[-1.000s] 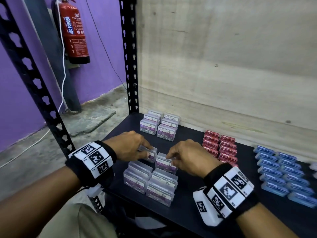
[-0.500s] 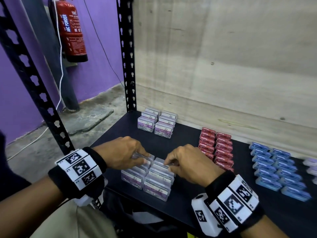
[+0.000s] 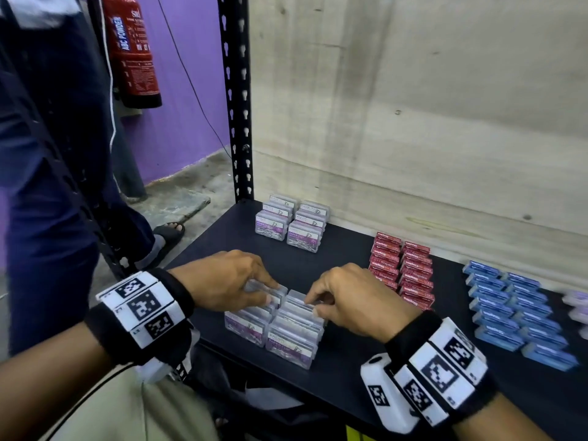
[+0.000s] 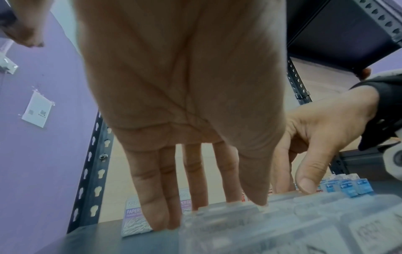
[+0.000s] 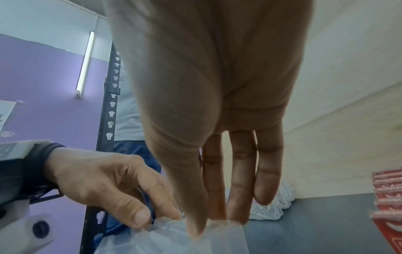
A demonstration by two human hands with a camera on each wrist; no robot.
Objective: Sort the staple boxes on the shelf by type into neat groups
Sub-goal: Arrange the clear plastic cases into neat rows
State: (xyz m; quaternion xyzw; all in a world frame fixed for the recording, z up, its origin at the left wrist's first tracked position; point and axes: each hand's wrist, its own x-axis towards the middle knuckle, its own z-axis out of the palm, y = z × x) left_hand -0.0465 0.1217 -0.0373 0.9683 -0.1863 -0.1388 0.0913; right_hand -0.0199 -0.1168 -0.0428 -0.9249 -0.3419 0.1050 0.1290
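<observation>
While both of your hands are working over the near block of clear boxes (image 3: 276,326) in the lower centre of the head view, you are squaring up one group rather than fetching a new piece. Your left hand (image 3: 222,281) is reaching down onto the far end of the block's left column, fingers nearly straight in the left wrist view, tips touching the box tops and the thumb down beside them; I cannot tell whether it is pinching a box or only pressing. Your right hand (image 3: 356,303) is doing the same on the right column, thumb and fingers narrowed over the top edge of one clear box; whether that is a true hold is not clear either.

The other groups are already standing in tidy double rows on the black shelf (image 3: 343,249): a second clear block (image 3: 291,224) at the upper centre near the post, red boxes (image 3: 402,272) right of centre, blue boxes (image 3: 515,310) at the right. At the far right edge some pale boxes (image 3: 577,305) are showing, too cut off to judge.

By my reading, the sorting is nearly done and you are seating the last clear boxes. The next move is asking for a light squeeze from both sides so the two columns are sitting flush, then a straight lift of the fingers so you are not dragging the slippery lids askew. The two clear blocks are standing well apart; if they are one type, they may want joining.
</observation>
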